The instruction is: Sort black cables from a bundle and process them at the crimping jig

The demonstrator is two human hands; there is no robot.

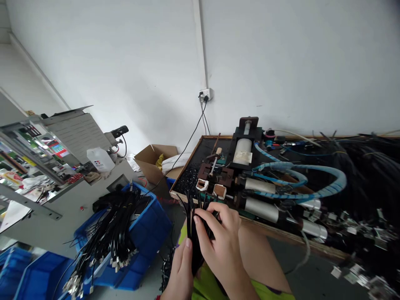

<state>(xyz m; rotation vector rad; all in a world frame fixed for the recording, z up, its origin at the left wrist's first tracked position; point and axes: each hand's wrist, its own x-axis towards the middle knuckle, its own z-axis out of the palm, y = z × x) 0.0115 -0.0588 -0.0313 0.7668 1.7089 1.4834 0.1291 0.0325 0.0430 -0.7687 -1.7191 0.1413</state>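
Between both hands, at six o'clock in my feed, a bundle of black strands is standing on end, its long axis running toward twelve and its loose tips fanning a little toward eleven. My left hand is clasping it low on the nine o'clock side, thumb pressing along it. My right hand is coming across from three, thumb and fingertips pinching among the strands higher up; how many it is gripping, I am not able to tell. So the right fingers are sitting nearer the tips, and nearer the brown clamp fixture, which is lying apart at one o'clock on the wood-edged bench. Beyond, silver cylinders are pointing toward three. At nine, a blue bin is carrying more black cables; at eleven, a cardboard box is standing open.
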